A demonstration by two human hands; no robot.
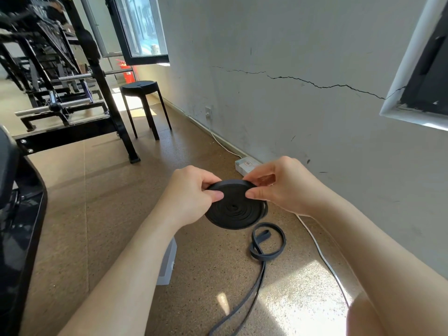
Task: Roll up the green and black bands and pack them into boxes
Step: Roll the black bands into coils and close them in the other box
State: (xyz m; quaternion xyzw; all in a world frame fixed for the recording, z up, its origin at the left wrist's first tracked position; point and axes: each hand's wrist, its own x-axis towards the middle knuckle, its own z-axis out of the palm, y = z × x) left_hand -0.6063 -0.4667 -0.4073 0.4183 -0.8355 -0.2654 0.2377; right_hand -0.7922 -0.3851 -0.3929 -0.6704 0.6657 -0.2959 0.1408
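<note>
Speckled floor (121, 190) runs beside a cracked wall (291, 105). The left hand (191, 190) and right hand (283, 187) pinch the mostly wound black band (232, 212) in curled fingers (215, 195), held in the air; its loose tail (266, 243) lies looped below. Boxing seems left to do; no green band shows.

Left hand (191, 190): bare, short plain nails | Right hand (278, 187): bare, short plain nails | Left forearm (126, 263): bare to the frame edge | Right forearm (363, 238): bare likewise | Lower right corner: rounded bare knee (361, 318), partly seen
</note>
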